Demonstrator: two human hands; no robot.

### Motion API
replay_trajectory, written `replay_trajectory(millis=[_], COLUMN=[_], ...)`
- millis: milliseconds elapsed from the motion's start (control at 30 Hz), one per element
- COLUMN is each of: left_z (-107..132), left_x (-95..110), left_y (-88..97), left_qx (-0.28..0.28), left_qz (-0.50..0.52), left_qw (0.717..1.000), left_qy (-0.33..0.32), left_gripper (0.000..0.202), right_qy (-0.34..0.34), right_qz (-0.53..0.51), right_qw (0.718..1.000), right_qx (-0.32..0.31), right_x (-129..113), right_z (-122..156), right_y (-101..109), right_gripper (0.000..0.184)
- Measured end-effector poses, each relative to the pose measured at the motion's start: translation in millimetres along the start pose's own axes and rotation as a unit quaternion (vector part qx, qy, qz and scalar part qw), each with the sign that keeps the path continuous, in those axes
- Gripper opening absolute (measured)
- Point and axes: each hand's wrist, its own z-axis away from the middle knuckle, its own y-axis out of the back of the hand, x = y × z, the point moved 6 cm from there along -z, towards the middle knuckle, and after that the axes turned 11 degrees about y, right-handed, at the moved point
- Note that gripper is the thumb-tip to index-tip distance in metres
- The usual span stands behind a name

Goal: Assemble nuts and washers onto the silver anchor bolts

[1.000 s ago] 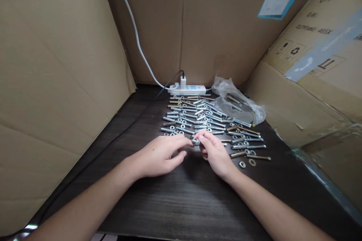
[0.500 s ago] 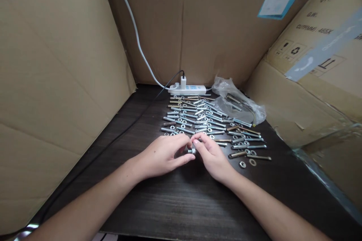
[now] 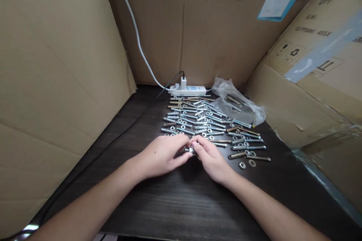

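With the power strip (image 3: 188, 90) beyond, our right hand (image 3: 210, 154) is grasping a bolt (image 3: 190, 150); our left hand (image 3: 166, 154) is holding bent fingers at its end, grip unclear. Other bolts (image 3: 217, 133) are lying before the strip.

Tall cardboard panel (image 3: 158, 26) across the back, bearing green print and a blue-edged label (image 3: 280, 0). Plain cardboard on the left (image 3: 62, 83); printed box (image 3: 299, 109) on the right, crossed by pale tape (image 3: 307, 62). Against the back, a white power strip (image 3: 198, 90) with a small adapter (image 3: 183, 83), white cord (image 3: 137, 35) rising, black cord (image 3: 124, 131) trailing left over the dark table (image 3: 192, 211). Beside the strip, a crumpled clear plastic bag (image 3: 222, 86).
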Motion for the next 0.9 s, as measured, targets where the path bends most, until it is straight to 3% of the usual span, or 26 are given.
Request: replay_trajectory(millis=[233, 433, 500, 600, 700, 767, 800, 900], left_z=[-0.1, -4.1, -6.2, -9.3, -11.6, -12.5, -12.8, -13.5], left_x=[1.3, -19.5, -30.2, -45.0, -56.3, -60.8, -62.5, -66.7], left_y=[1.6, 8.1, 12.2, 16.4, 18.0, 17.6, 17.2, 16.0], left_qx=[0.009, 0.033, 0.057, 0.084, 0.102, 0.109, 0.112, 0.117], left_qz=[-0.006, 0.095, 0.115, 0.124, 0.129, 0.132, 0.131, 0.127], left_qw=[1.0, 0.994, 0.989, 0.983, 0.979, 0.977, 0.977, 0.975], left_qy=[-0.024, 0.045, 0.075, 0.104, 0.122, 0.125, 0.128, 0.139], left_gripper=[0.013, 0.017, 0.019, 0.019, 0.017, 0.016, 0.015, 0.014], right_qy=[-0.004, 0.004, 0.011, 0.014, -0.035, -0.083, -0.107, -0.134], right_qz=[0.016, 0.153, 0.188, 0.274, 0.397, 0.486, 0.533, 0.569], right_qw=[1.0, 0.986, 0.981, 0.961, 0.912, 0.862, 0.831, 0.802], right_qx=[-0.005, -0.064, -0.043, 0.024, 0.097, 0.119, 0.116, 0.122], right_x=[-1.7, -24.0, -30.8, -29.7, -10.7, 6.9, 15.8, 37.4], right_z=[-1.9, -8.6, -14.1, -23.6, -30.7, -34.1, -35.9, -41.7], right_y=[3.3, 17.3, 38.5, 90.2, 152.2, 186.3, 198.9, 220.8], right_gripper=[0.027, 0.023, 0.02, 0.018, 0.019, 0.023, 0.024, 0.027])
